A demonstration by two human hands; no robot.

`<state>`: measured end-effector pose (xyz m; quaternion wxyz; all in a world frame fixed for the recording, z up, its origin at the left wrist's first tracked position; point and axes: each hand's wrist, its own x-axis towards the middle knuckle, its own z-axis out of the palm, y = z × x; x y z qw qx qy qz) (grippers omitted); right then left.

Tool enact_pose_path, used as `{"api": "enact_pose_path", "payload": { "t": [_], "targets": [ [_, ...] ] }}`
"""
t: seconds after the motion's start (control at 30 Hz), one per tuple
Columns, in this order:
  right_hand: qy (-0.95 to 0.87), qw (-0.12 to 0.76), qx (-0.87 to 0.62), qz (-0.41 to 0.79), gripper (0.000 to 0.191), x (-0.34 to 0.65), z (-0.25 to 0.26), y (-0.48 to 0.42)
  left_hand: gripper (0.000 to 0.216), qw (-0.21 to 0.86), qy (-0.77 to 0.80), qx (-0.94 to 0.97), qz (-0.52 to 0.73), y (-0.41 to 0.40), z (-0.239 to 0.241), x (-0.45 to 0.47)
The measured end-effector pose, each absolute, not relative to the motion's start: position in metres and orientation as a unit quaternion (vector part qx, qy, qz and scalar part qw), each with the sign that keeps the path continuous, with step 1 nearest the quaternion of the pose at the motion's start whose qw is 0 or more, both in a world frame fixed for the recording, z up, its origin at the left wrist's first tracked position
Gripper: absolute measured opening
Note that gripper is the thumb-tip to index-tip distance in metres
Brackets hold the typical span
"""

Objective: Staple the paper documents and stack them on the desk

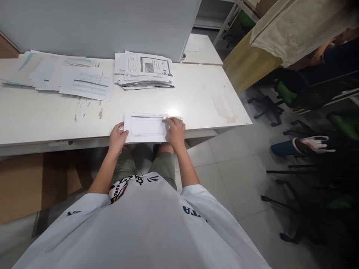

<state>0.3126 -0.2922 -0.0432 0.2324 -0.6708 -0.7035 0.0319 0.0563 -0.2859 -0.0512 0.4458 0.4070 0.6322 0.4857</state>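
Note:
A small stack of white paper (146, 127) with a dark line along its top lies at the near edge of the white table (196, 93). My left hand (117, 137) rests flat on the paper's left edge. My right hand (176, 130) lies on the paper's right side and grips a small pale tool (171, 118), likely a stapler, at the top right corner. The tool is partly hidden by my fingers.
A thick pile of printed papers (144, 70) sits at the back of the table. Loose sheets (58, 74) spread across the back left. A grey partition (98, 26) stands behind. Office chairs (294, 93) and another seated person (336, 63) are on the right.

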Motion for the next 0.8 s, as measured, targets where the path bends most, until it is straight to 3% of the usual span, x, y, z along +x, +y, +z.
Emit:
{"api": "enact_pose_path", "payload": {
  "t": [0.23,0.53,0.8],
  "targets": [
    [-0.698,0.301,-0.648,0.038,0.052,0.324,-0.061,-0.278,0.056,0.466,0.623,0.392,0.492,-0.287,-0.054,0.056],
    [-0.696,0.3,-0.652,-0.022,0.043,0.312,-0.075,-0.273,0.047,0.458,0.608,0.368,0.534,-0.294,-0.066,0.058],
    [-0.661,0.359,-0.654,-0.082,0.031,0.303,-0.08,-0.265,0.045,0.423,0.598,0.378,0.566,-0.301,-0.065,0.031]
  ]
}}
